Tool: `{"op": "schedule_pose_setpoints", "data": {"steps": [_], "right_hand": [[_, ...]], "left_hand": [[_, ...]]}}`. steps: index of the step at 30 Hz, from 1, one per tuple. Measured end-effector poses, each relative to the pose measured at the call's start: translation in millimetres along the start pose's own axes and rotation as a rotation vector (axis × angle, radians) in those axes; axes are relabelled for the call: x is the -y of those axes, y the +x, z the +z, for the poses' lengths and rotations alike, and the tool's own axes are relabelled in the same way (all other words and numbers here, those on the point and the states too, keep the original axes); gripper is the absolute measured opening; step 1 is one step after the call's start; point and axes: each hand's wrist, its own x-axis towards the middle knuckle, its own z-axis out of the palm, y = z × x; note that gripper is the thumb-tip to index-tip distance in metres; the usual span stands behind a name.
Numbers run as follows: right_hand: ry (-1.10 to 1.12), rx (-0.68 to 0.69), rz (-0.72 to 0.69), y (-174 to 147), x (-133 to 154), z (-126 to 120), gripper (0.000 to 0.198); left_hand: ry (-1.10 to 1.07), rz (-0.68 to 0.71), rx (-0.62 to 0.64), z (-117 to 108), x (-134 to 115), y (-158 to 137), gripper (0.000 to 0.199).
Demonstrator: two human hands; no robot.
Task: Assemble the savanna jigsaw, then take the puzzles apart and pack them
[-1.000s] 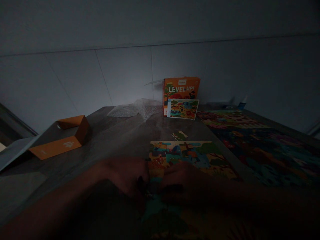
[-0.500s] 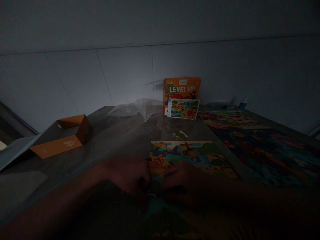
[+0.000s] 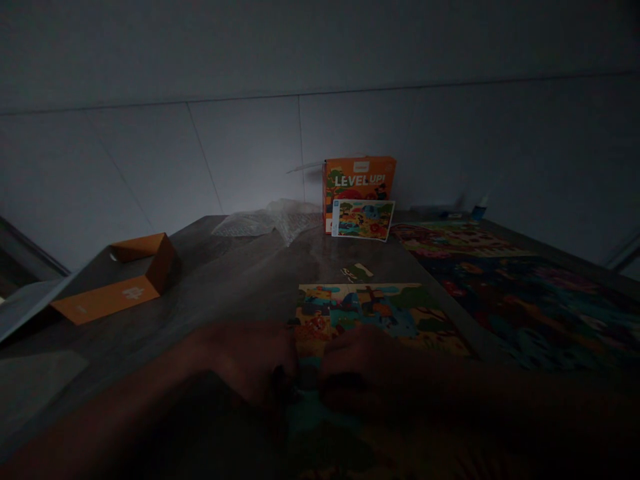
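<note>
A colourful jigsaw puzzle (image 3: 400, 310) with animals and trees lies in front of me, partly covered by my hands and very dark toward the near side. At its left edge is my left hand (image 3: 253, 363), fingers curled in and closed. My right hand (image 3: 363, 367) rests over the puzzle's middle, its fingers bent and closed too. The two hands face each other with a narrow gap between them, where teal puzzle surface shows. Shadow hides the fingertips, so whatever they pinch cannot be made out. Just beyond the far edge lie loose puzzle pieces (image 3: 357, 272).
An orange box (image 3: 360, 170) marked LEVEL UP! stands at the back, with a picture card (image 3: 363, 220) leaning on it. Clear bubble wrap (image 3: 270, 220) lies beside it. To the left is an open orange box part (image 3: 107, 297); to the right, further puzzles (image 3: 500, 287).
The whole view has shifted slightly, with the background a little lower and further left. Both hands stay at nearly the same spot on the puzzle, still closed.
</note>
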Motion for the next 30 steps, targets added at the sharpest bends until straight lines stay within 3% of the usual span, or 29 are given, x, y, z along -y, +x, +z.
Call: {"op": "schedule_pose_setpoints", "data": {"steps": [5, 10, 14, 17, 20, 25, 30], "right_hand": [[-0.077, 0.028, 0.028, 2.0, 8.6, -7.2, 0.009], [-0.46, 0.053, 0.055, 0.8, 39.6, -4.6, 0.024], [-0.671, -0.09, -0.007, -5.7, 60.4, 17.2, 0.017], [-0.765, -0.208, 0.026, -9.7, 65.3, 29.5, 0.015], [-0.801, -0.235, 0.104, -10.9, 63.9, 32.7, 0.01], [-0.768, -0.151, 0.25, -8.8, 60.5, 28.9, 0.011], [-0.794, -0.112, 0.277, -7.0, 58.4, 27.3, 0.015]], "left_hand": [[0.005, -0.021, 0.01, -0.3, 0.7, -0.3, 0.03], [0.035, 0.091, -0.06, 0.9, 1.7, -0.3, 0.025], [0.042, 0.092, -0.041, 1.8, 1.8, -1.3, 0.02], [0.046, 0.058, -0.031, 2.1, 3.5, -1.2, 0.019], [0.061, 0.031, -0.071, 2.5, 6.5, -0.1, 0.02], [0.038, -0.01, -0.124, 3.7, 9.5, 2.4, 0.028], [0.087, 0.025, -0.239, 3.6, 10.6, 6.3, 0.025]]}}
